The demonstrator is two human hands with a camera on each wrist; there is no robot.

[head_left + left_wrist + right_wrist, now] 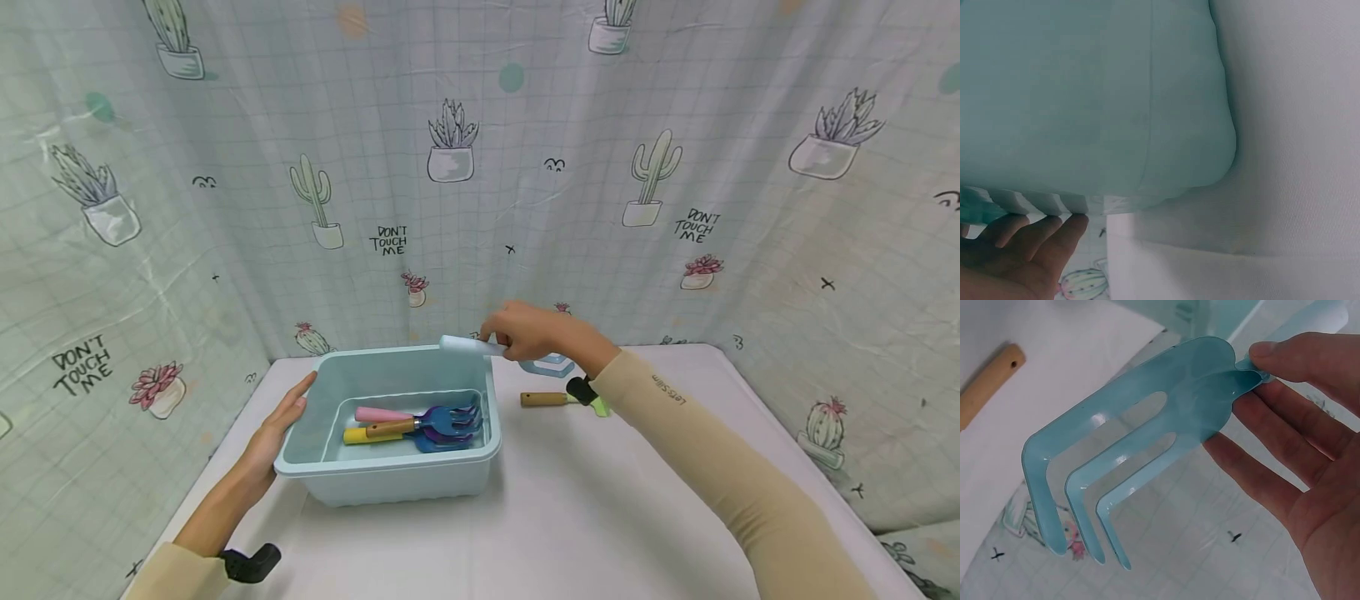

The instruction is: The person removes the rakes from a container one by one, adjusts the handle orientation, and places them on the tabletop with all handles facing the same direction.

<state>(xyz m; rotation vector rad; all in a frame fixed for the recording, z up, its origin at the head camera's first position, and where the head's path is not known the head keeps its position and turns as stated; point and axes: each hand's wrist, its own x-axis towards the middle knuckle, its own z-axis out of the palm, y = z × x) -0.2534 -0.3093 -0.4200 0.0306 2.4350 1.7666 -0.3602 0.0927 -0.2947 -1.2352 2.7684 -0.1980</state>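
Observation:
My right hand [525, 329] pinches a light-blue hand rake [1141, 419] between thumb and fingers, where its handle meets the head. In the right wrist view its three bent tines point away from the palm. The pale handle [468, 345] reaches over the back right corner of a light-blue plastic bin [397, 486]. With fingers straight, my left hand [273, 429] rests against the bin's left side; its fingertips [1075, 225] touch the wall under the rim. Inside the bin lie several garden tools, among them a blue hand fork [450, 420] with a wooden handle.
Right of the bin, a tool with a wooden handle [543, 399] and a light-green head [600, 407] lies on the white table [570, 517]. A pink handle [382, 414] and a yellow handle [360, 436] show in the bin. A cactus-print curtain [510, 200] surrounds the table.

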